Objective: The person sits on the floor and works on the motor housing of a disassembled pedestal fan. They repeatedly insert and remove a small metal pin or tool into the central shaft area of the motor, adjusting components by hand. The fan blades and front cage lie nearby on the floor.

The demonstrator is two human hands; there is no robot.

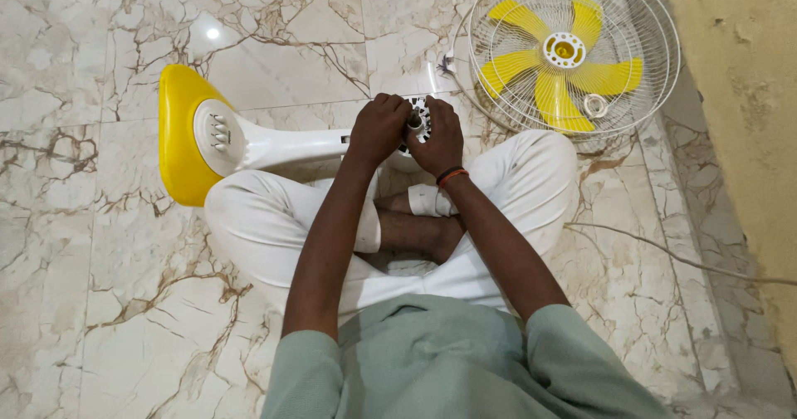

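I sit cross-legged on a marble floor with a white fan stand (282, 143) lying across my knees. Its yellow round base (178, 141) points left. My left hand (376, 129) grips the top end of the stand. My right hand (440, 137) holds the white motor housing (422, 119) beside it, fingers curled over it. The two hands nearly touch. Most of the motor housing is hidden under my fingers.
A white wire fan guard (656, 62) with yellow blades (564, 70) lies on the floor at the upper right. A yellow wall (747, 120) runs along the right side. A thin cord (664, 253) trails over the tiles by my right knee.
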